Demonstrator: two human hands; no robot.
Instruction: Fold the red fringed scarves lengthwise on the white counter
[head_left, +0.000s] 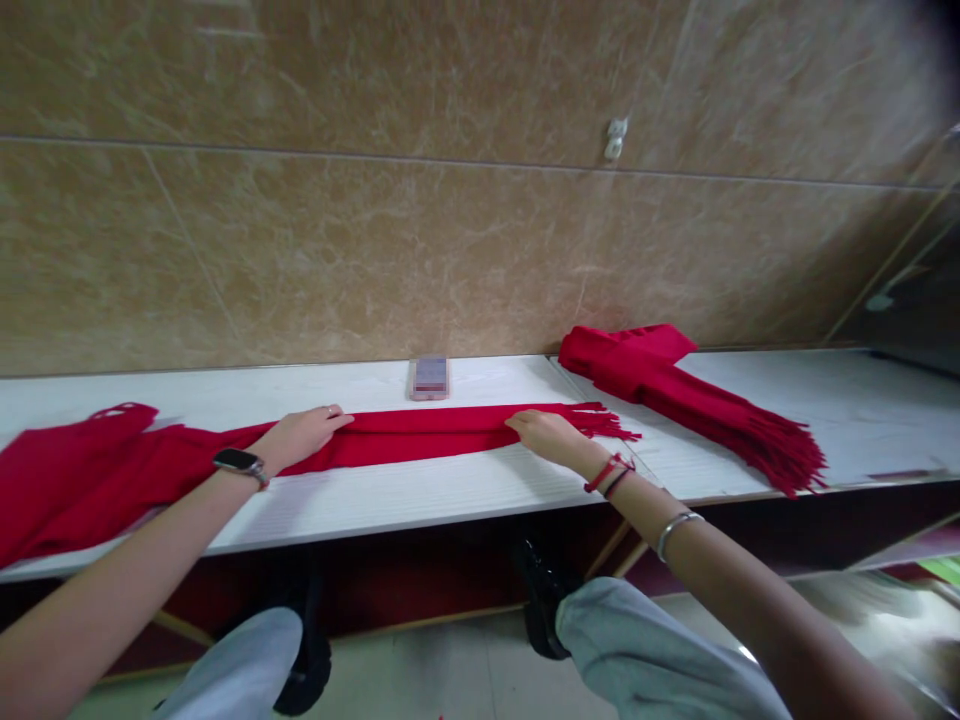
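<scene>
A long red scarf [427, 436] lies along the white bench top, its fringed end to the right and its loose, rumpled part spreading to the left edge of the view. My left hand [301, 438] pinches the scarf near its middle, at the upper edge. Near the fringe, my right hand [546, 434] is closed on the scarf too. Between my hands the cloth lies flat and narrow, with a lengthwise fold line. A second red scarf [660, 375], folded over itself with its fringe toward the front edge, rests to the right, apart from my right hand.
A small flat box or phone-like object [430, 379] sits behind the scarf against the tan tiled wall [360, 250]. The white bench top [450, 490] is narrow, with open dark space below. A small white fitting [616, 138] is on the wall. My legs and black shoes [544, 595] are below.
</scene>
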